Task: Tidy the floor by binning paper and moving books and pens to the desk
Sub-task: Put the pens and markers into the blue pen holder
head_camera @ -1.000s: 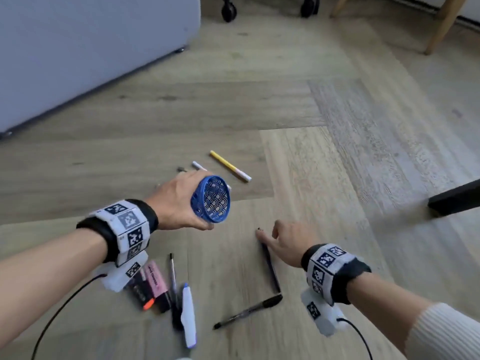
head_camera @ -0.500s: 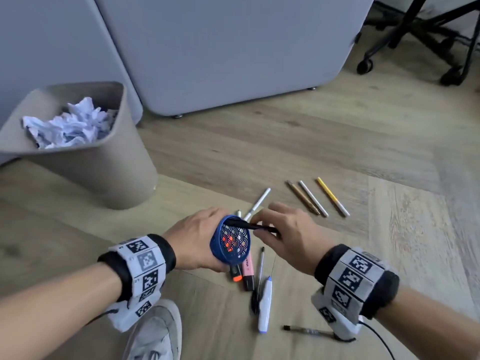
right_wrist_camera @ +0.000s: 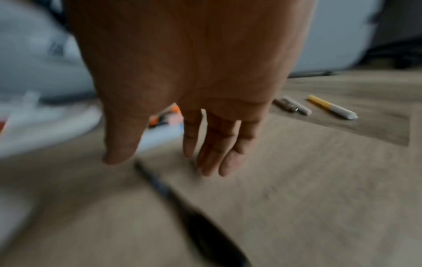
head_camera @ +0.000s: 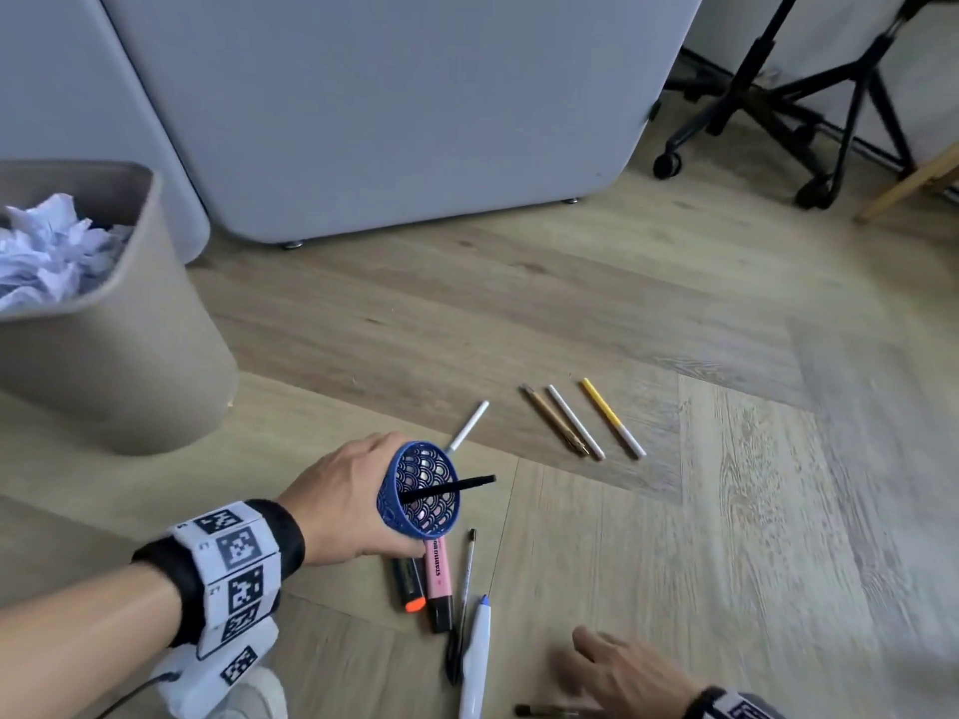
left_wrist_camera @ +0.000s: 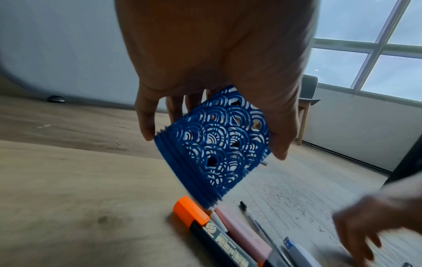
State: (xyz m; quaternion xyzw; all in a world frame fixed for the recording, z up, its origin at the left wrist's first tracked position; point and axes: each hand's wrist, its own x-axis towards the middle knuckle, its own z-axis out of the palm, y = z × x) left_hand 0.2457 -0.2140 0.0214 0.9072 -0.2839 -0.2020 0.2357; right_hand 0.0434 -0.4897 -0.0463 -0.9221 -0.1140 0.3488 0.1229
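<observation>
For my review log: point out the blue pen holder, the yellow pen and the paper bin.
blue pen holder [head_camera: 421, 491]: head view, on its openwork inner wall.
yellow pen [head_camera: 602, 407]: head view, on its yellow barrel.
paper bin [head_camera: 119, 371]: head view, on its outer wall.

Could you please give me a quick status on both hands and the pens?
Left hand grips blue pen cup, one black pen inside. Right hand open, over floor pen. Highlighters and more pens still down.

One blue lattice pen cup [head_camera: 419, 491] with one black pen [head_camera: 450, 487] inside. Two highlighters on the floor: one orange [head_camera: 408, 583], one pink [head_camera: 438, 578]. Eight more pens and pencils lying loose. One beige bin [head_camera: 124, 350] of crumpled paper [head_camera: 49, 249].
</observation>
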